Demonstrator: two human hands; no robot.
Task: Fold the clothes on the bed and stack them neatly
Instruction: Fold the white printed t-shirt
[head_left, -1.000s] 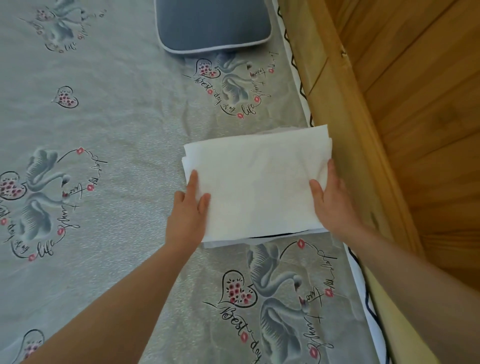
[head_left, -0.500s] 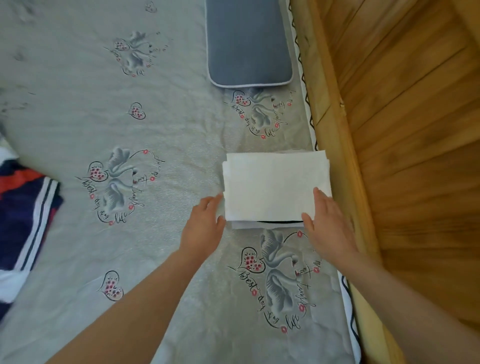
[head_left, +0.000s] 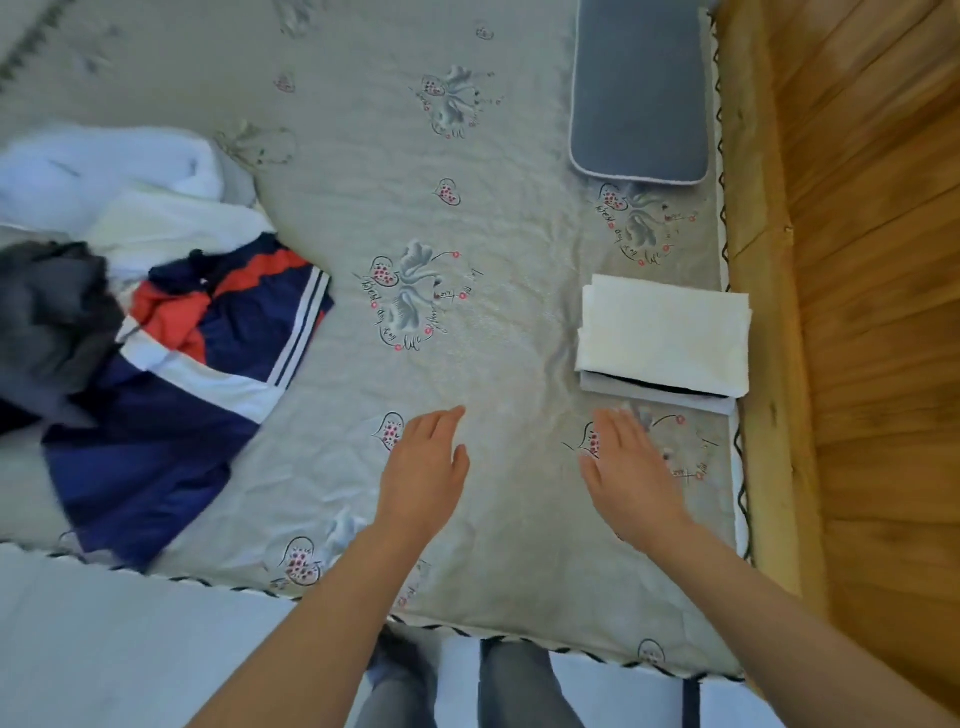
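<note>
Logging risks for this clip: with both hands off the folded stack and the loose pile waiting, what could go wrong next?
1. The folded stack sits close to the wooden bed frame at the bed's edge; adding more could tip it against the frame.
2. The unfolded pile is tangled, so pulling the navy and red garment may drag others along.
3. Both the left hand and the right hand are open and empty, so nothing steadies the stack.

I see both hands off the folded white cloth (head_left: 665, 338) now: left hand (head_left: 423, 467) and right hand (head_left: 631, 473) hover flat nearer the bed's (head_left: 509, 322) front edge.
</note>
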